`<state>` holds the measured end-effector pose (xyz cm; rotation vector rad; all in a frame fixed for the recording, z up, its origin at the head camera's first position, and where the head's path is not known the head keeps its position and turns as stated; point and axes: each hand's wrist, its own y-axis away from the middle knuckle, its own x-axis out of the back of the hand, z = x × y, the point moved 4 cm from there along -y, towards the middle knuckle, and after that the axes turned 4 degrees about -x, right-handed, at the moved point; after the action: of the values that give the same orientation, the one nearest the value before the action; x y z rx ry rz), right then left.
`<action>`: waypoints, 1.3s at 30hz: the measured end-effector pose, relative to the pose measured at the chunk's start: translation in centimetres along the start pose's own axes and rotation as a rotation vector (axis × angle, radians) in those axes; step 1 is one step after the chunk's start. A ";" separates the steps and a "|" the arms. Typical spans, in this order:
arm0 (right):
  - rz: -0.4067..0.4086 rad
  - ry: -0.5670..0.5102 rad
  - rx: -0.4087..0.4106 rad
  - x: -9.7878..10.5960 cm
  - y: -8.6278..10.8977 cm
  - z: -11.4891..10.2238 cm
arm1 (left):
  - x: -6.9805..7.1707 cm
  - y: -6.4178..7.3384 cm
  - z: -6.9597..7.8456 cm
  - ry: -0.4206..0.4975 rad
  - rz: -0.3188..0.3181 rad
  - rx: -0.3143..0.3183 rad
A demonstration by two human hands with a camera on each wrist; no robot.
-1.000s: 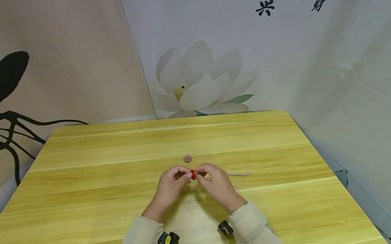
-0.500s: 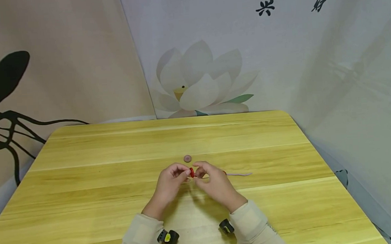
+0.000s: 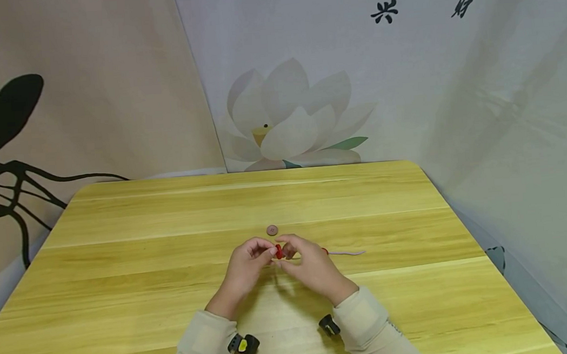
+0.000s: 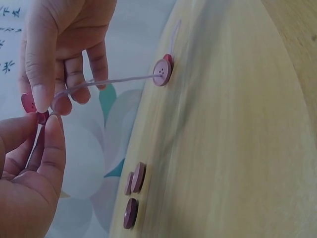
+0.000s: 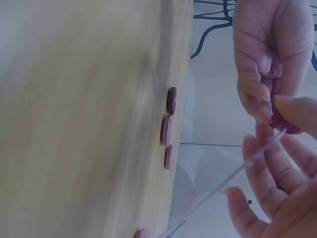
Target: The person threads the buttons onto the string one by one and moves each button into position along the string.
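Note:
My left hand (image 3: 245,268) pinches a red button (image 4: 28,102) between thumb and fingertips, above the table. My right hand (image 3: 313,267) is right at the same button, its thumb and curved fingers around it; I cannot tell whether they grip it. A lilac string (image 4: 119,80) leads from the button past my right fingertips to a pink button (image 4: 162,73) threaded on it at the table. Behind that one a red button (image 3: 325,251) shows, and the string's tail lies to the right.
A mauve button (image 3: 272,230) lies on the wooden table (image 3: 149,288) just beyond my hands. Both wrist views show several loose pinkish buttons (image 5: 167,130) close together there. A cloth backdrop (image 3: 275,47) stands behind the table's far edge.
My right index finger and thumb have spread apart from their earlier pinch at the red button. My left hand keeps its hold, with the button shifted slightly left.

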<state>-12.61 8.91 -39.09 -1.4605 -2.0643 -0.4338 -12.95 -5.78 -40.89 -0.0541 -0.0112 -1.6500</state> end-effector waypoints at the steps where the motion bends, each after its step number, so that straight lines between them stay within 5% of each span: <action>1: -0.001 0.000 0.002 0.0 0.0 0.0 | 0.0 0.0 0.0 0.000 -0.001 0.001; 39: -0.007 0.074 -0.025 0.6 -0.2 1.5 | 0.3 0.0 -0.2 -0.007 0.020 0.005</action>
<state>-13.30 10.17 -39.87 -1.4308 -2.0128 -0.5103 -12.95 -6.12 -41.09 -0.0563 -0.0204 -1.6296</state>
